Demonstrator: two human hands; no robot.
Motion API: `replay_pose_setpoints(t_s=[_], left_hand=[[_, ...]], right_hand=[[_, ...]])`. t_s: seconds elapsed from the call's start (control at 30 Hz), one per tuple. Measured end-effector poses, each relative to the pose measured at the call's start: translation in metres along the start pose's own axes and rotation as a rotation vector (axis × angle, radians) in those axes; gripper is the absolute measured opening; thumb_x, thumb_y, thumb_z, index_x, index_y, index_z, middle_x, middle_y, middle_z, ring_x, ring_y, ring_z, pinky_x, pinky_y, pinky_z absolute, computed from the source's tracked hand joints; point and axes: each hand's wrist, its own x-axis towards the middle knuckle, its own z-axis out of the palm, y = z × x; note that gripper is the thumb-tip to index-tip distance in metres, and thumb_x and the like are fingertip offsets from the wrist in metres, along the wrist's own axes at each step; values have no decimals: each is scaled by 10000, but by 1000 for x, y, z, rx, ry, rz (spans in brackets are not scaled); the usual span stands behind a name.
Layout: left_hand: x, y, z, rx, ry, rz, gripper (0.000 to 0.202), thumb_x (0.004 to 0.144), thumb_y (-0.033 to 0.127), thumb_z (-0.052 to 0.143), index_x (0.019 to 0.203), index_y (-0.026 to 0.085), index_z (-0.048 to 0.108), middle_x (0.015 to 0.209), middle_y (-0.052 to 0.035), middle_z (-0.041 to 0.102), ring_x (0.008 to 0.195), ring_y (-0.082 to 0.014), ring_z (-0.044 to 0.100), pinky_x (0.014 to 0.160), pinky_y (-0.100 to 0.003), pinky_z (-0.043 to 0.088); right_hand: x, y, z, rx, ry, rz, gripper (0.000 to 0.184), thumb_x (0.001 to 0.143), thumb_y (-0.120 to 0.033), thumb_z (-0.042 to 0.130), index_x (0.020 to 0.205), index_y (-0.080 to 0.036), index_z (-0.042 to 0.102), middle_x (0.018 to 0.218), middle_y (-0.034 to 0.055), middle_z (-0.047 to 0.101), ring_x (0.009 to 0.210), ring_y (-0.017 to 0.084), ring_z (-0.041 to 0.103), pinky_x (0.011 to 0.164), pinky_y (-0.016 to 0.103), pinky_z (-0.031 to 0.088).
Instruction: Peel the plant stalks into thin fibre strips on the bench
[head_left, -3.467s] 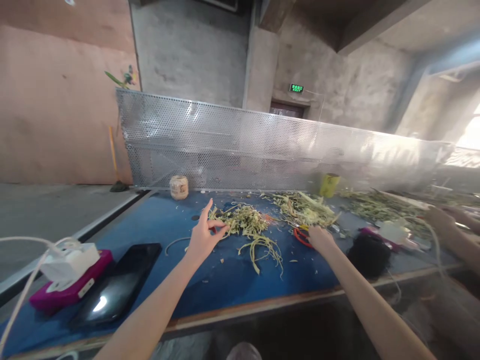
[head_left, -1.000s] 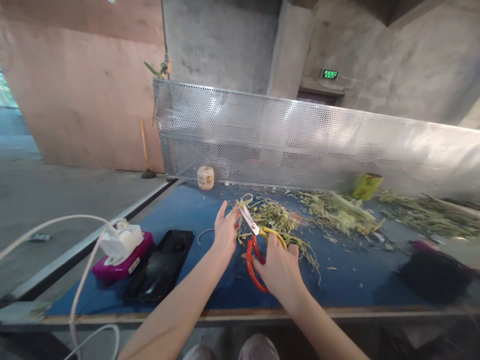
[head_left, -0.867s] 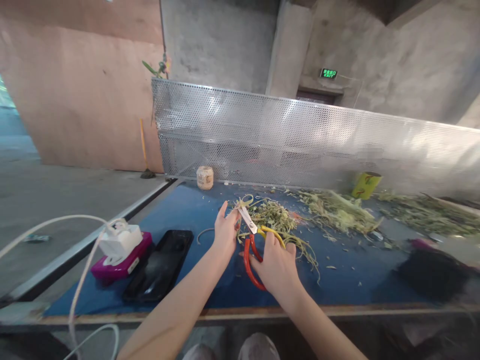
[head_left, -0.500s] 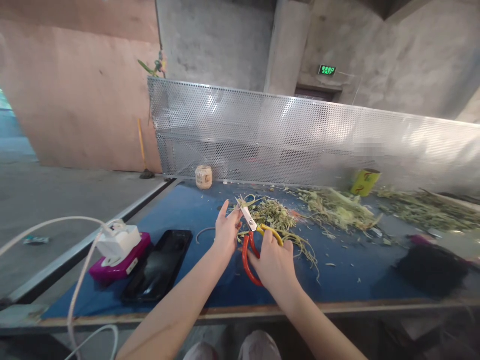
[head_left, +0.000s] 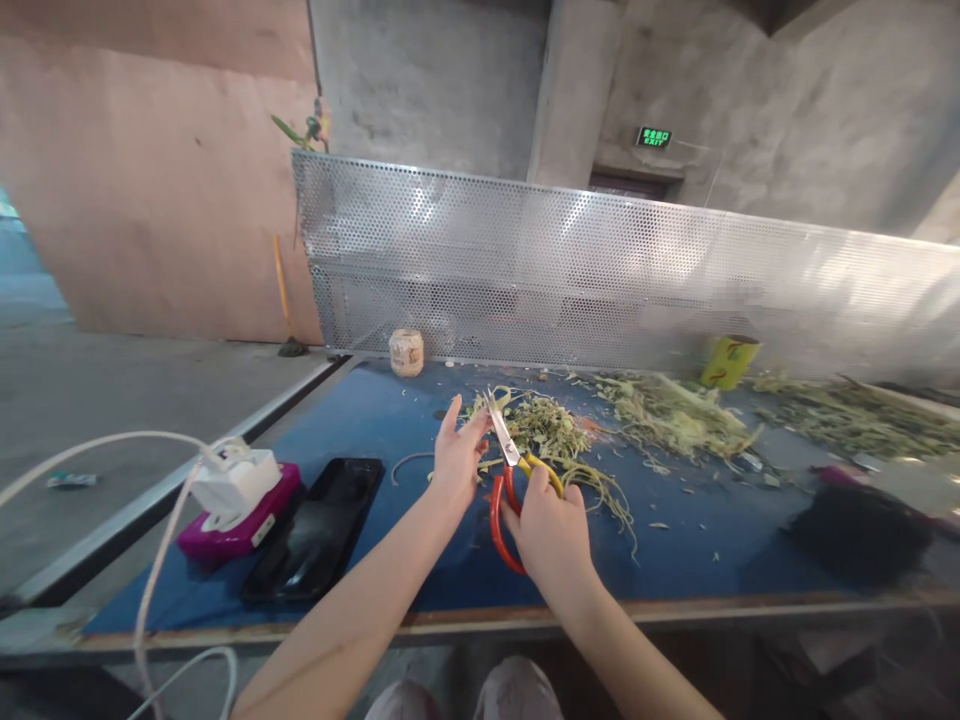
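Note:
My right hand (head_left: 553, 525) grips scissors (head_left: 511, 454) with one red and one yellow handle loop, their blades pointing up and away from me. At the blade tips, my left hand (head_left: 457, 460) is closed with thumb and fingers round a thin green plant stem (head_left: 500, 396); the fingertips partly hide it. Just beyond the hands lies a pile of dried green leaves and stems (head_left: 553, 424). Long trimmed stalks (head_left: 609, 492) trail from the pile to the right of the scissors.
On the blue tabletop (head_left: 450, 590) lie a black phone (head_left: 319, 530) and a magenta power strip (head_left: 225, 535) with a white plug and cable. A roll of twine (head_left: 406, 353), more plant heaps (head_left: 671, 415) and a yellow tin (head_left: 729, 362) sit before a perforated metal screen (head_left: 480, 260).
The scissor blades have come closer together and turned slightly more upright. My left hand has shifted a little right, towards the blades.

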Motion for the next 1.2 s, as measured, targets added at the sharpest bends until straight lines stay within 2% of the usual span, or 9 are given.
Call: replay_pose_setpoints(t_s=[0.13, 0.23, 0.37, 0.47, 0.6, 0.83, 1.2], left_hand=[[-1, 0, 0, -3, -29, 5, 759, 653, 180, 674, 1310, 196, 293, 842, -70, 676, 759, -139, 619, 512, -175, 373], [-1, 2, -2, 57, -53, 45, 776, 641, 211, 685, 1309, 177, 290, 780, -52, 680, 756, -142, 621, 540, -189, 393], [-2, 6, -4, 254, -162, 206, 798, 637, 231, 690, 1311, 141, 271, 711, -40, 676, 763, -161, 628, 731, -283, 451], [-4, 8, -5, 381, -272, 326, 779, 668, 259, 664, 1318, 177, 242, 748, -41, 670, 785, -178, 629, 809, -360, 448], [-5, 8, -6, 510, -353, 397, 731, 717, 273, 614, 1324, 199, 212, 790, -45, 651, 781, -185, 617, 782, -392, 464], [-1, 4, -8, 616, -485, 439, 692, 763, 272, 552, 1337, 181, 176, 825, -60, 623, 776, -175, 582, 738, -365, 473], [-1, 4, -9, 721, -566, 472, 634, 786, 235, 504, 1337, 205, 193, 831, -49, 615, 780, -165, 574, 740, -343, 471]], right_hand=[[-1, 1, 1, -9, 55, -5, 361, 826, -410, 411, 940, -73, 471, 639, 126, 639, 599, 232, 616, 717, 342, 339], [-1, 6, -5, 28, 24, -14, 326, 837, -427, 389, 864, -110, 462, 603, 101, 637, 571, 220, 613, 695, 330, 337], [-2, 26, -17, 138, -57, -41, 376, 825, -519, 336, 829, -155, 427, 561, 46, 620, 556, 216, 604, 669, 318, 333], [-3, 43, -27, 115, -95, -23, 421, 779, -585, 358, 819, -169, 414, 559, 29, 607, 567, 234, 601, 670, 336, 324], [-6, 55, -37, 91, -147, -23, 420, 777, -580, 365, 817, -166, 416, 566, 28, 606, 588, 247, 607, 677, 353, 318], [-13, 61, -41, 117, -172, -44, 427, 774, -579, 364, 848, -164, 431, 604, 25, 614, 578, 237, 599, 677, 359, 310], [-16, 67, -45, 54, -158, -61, 482, 748, -635, 349, 785, -171, 475, 508, 16, 582, 515, 217, 557, 658, 340, 305]])
